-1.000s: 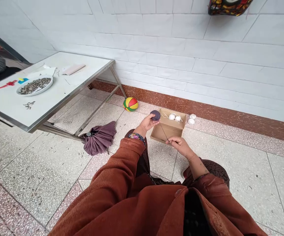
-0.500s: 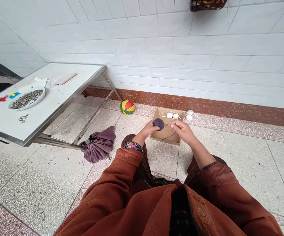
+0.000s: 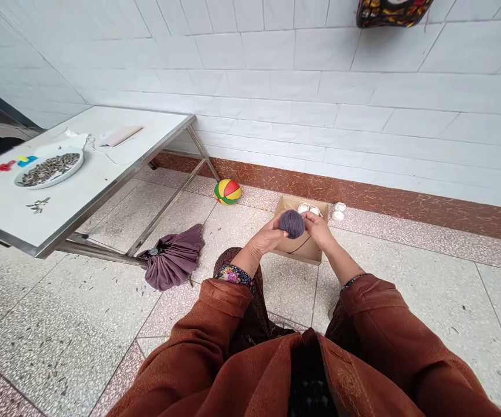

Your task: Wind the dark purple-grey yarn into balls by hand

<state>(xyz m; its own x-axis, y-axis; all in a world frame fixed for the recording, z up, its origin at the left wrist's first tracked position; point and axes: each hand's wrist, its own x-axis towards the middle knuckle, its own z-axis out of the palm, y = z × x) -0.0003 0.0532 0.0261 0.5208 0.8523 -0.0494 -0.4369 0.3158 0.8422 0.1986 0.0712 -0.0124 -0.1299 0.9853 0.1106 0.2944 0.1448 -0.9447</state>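
A round ball of dark purple-grey yarn [image 3: 292, 224] is gripped in my left hand [image 3: 269, 236], fingers and thumb around its left side. My right hand [image 3: 317, 229] is closed at the ball's right edge, pinching the yarn strand, which is mostly hidden there. Below both hands a shallow cardboard box [image 3: 306, 253] stands on the floor. Inside it, at the far end, lie white balls [image 3: 303, 207] with pale cord, partly covered by my right hand. A strand of the dark yarn runs down into the box.
To the left stands a white-topped metal-framed table [image 3: 102, 174] bearing a dish [image 3: 50, 168] of seeds. A colourful ball [image 3: 227, 191] and a purple cloth [image 3: 176, 258] lie on the floor. Two white round things [image 3: 338, 212] sit right of the box. A tiled wall [image 3: 267, 87] rises behind.
My right hand has come in from the right, up to the yarn ball. The left hand and ball are slightly further right and appear larger. The camera view has shifted a little.
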